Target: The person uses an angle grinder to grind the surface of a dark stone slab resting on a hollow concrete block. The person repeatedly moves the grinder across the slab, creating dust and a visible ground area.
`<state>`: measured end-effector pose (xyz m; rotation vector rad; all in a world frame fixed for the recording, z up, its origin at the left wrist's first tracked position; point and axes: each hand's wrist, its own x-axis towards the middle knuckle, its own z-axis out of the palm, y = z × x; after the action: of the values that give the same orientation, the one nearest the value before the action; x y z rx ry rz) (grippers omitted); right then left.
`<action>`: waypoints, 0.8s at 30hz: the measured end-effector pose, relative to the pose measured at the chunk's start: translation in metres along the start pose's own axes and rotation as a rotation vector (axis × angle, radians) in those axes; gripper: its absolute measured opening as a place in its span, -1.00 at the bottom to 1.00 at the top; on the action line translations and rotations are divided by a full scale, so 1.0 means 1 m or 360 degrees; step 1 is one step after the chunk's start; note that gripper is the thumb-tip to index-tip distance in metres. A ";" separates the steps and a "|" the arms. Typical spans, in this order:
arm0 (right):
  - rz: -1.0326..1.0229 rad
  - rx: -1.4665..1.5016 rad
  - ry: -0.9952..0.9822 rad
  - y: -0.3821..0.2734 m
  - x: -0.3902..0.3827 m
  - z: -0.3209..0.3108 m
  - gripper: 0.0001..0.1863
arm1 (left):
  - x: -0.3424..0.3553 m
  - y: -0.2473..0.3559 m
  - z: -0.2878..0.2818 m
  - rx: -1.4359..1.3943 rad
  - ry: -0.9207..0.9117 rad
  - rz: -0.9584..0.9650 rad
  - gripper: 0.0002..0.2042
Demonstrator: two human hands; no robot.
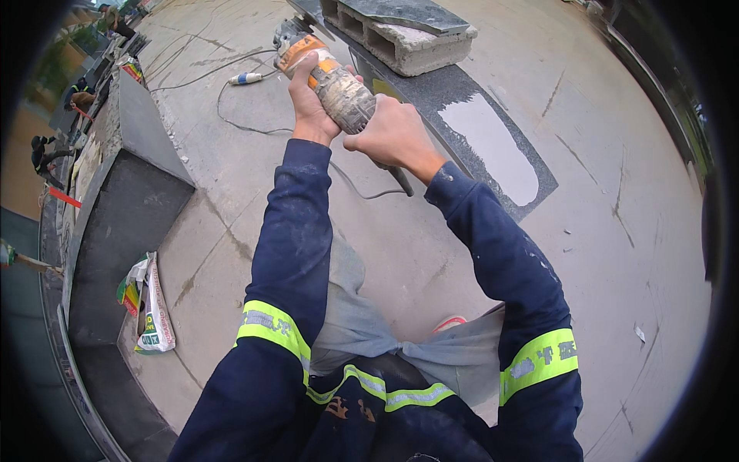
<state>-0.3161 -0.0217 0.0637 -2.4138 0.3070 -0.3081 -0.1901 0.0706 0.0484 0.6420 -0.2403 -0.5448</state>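
Observation:
Both my hands are closed around a dusty angle grinder (344,98) with an orange and grey body, held out in front of me. My left hand (309,108) wraps the body close to the orange front, while my right hand (396,135) grips the rear end. The grinder's head points away and to the left; its disc cannot be made out. A dark cord (352,183) runs from below my right hand back across the floor. Just beyond the grinder lies a long dark stone slab (545,179) with a white patch (493,146) on its surface.
On the slab's far part sits a hollow concrete block (435,48) with a dark tile (408,11) on top. A blue-and-white connector (245,78) lies on the floor. At left are a dark stone-clad ledge (127,223) and a crumpled bag (158,316). People work beyond the ledge.

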 end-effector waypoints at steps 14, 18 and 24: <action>0.0288 0.0080 -0.0162 0.024 -0.003 0.017 -0.33 | 0.014 -0.044 -0.038 -0.0074 -0.0105 -0.0271 -0.43; 0.0235 0.0119 -0.0115 0.032 -0.003 0.022 -0.37 | 0.007 -0.042 -0.032 -0.0096 -0.0056 -0.0248 -0.45; 0.0194 0.0115 -0.0145 0.032 -0.005 0.019 -0.38 | 0.001 -0.039 -0.029 -0.0091 0.0005 -0.0226 -0.44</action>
<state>-0.3195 -0.0326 0.0280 -2.3184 0.3931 -0.1517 -0.1941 0.0584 0.0009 0.6072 -0.1761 -0.6849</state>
